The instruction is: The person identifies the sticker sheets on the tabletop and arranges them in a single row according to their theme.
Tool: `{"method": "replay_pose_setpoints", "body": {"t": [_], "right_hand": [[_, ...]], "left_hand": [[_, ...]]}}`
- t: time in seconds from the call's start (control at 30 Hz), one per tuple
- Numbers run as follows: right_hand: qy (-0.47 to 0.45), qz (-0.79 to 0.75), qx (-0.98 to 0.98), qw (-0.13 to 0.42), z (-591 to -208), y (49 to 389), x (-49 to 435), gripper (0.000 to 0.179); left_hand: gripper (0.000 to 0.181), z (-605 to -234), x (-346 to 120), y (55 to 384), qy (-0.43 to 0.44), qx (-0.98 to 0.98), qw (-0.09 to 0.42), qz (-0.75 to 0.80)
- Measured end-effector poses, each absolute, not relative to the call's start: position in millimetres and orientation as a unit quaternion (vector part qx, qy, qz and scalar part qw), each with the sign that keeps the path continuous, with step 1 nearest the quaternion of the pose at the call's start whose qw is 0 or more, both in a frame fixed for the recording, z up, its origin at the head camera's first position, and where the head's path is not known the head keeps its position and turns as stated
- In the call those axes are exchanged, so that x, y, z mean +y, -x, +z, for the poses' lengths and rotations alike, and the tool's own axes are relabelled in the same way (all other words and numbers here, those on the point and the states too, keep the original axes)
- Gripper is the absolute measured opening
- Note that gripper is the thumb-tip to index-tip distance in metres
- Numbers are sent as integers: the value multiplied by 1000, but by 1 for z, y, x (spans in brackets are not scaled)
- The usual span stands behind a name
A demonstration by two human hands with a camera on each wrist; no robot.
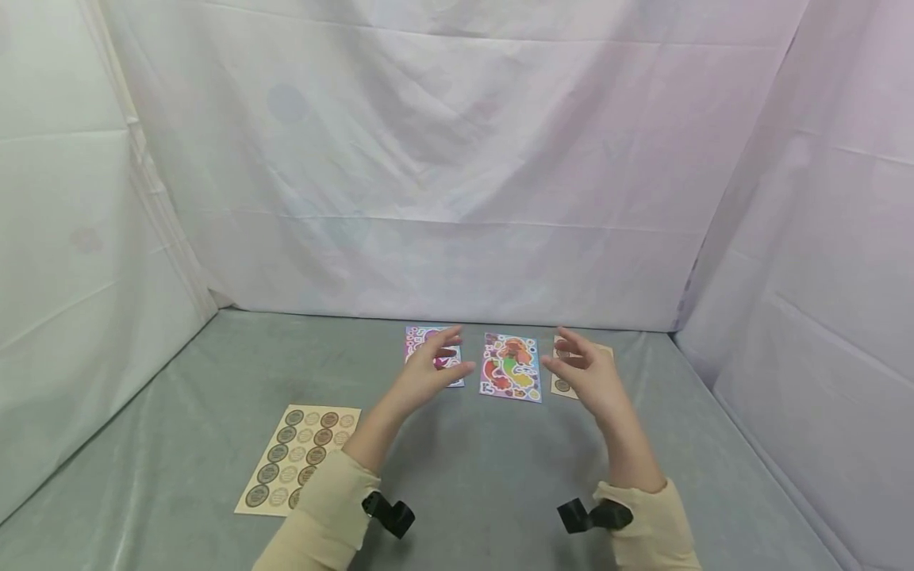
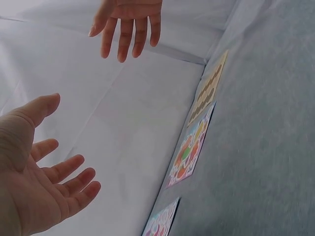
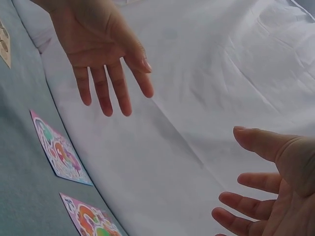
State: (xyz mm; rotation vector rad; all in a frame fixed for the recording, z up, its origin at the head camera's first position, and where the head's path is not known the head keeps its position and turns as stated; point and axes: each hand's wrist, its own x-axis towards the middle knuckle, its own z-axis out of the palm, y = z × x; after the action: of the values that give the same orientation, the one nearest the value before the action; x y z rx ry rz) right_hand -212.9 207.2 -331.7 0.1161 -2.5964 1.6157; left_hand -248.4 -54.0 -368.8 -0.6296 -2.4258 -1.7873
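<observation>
Both hands hover above the table, palms facing each other, with nothing held. In the head view my left hand [image 1: 426, 371] partly covers a purple-pink sticker sheet [image 1: 412, 341]. My right hand [image 1: 589, 377] is in front of a small tan sheet of round stickers [image 1: 605, 353] and hides much of it. Between the hands lies a colourful sticker sheet [image 1: 510, 369] with red, green and yellow shapes. A larger tan sheet of round brown and cream stickers [image 1: 296, 456] lies at front left, its right side partly behind my left forearm. Fingers look relaxed in both wrist views.
A grey cloth covers the table [image 1: 485, 492]. White fabric hangs as a back wall [image 1: 457, 159], with more fabric at left and right. Dark camera mounts sit on both wrists, the left mount [image 1: 389, 514] and the right mount [image 1: 594, 515], over cream sleeves.
</observation>
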Motion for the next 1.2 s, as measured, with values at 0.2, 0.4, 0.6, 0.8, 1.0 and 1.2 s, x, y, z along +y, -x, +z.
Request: {"method": "replay_pose_setpoints", "body": {"t": [0.2,0.4,0.6,0.8,1.0,1.2], "right_hand": [[-14,534,-844,43,-334,214,217,73],[17,533,-845,40,-330,214,224,75],[13,537,-842,55,-331,214,233,76],[21,547,-834,70,-334,217,241,72],[26,561,-824,77,-337,218,249,73],[39,548,-832,73,-338,218,259,79]], "left_hand": [[64,-371,-43,252,212,-787,26,-580],[66,-374,-30,255,198,-791,2,-579],[64,-379,-17,257,191,-790,-12,-582],[63,-382,-2,261,197,-782,-14,-591],[62,-384,12,265,211,-774,-10,-596],[60,-392,26,270,216,-773,-8,-596]]}}
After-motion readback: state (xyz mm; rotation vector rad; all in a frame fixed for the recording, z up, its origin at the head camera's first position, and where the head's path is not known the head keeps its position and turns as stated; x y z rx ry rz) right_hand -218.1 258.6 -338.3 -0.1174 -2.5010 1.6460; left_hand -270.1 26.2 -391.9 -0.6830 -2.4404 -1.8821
